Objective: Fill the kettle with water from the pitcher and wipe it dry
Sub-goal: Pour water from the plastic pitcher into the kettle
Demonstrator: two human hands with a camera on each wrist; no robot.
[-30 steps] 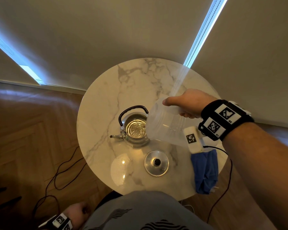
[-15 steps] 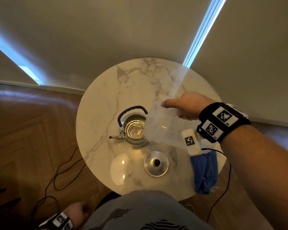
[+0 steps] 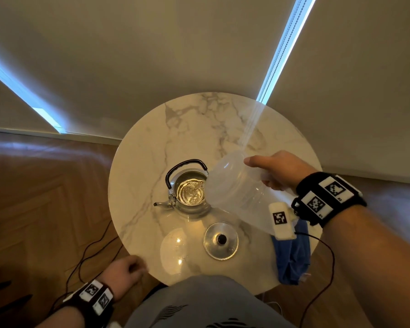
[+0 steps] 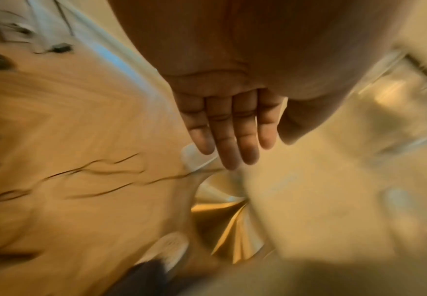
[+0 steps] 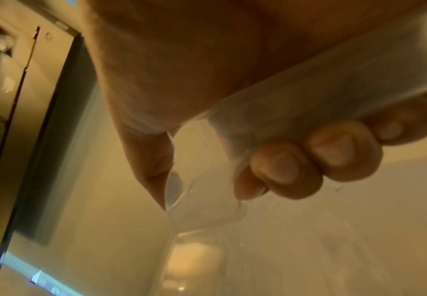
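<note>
While pitcher (image 3: 237,192) tilts left, mouth over kettle (image 3: 189,195)

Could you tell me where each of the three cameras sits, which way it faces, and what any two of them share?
Head: worn on the head, looking down at the table, kettle and pitcher; both forearms and hands show.
Left wrist: looks along the left hand, its fingers straight, toward the blurred floor.
Right wrist: looks along the right hand, curled round the pitcher's handle.
Shared: head and right wrist both show that hand gripping the pitcher.
</note>
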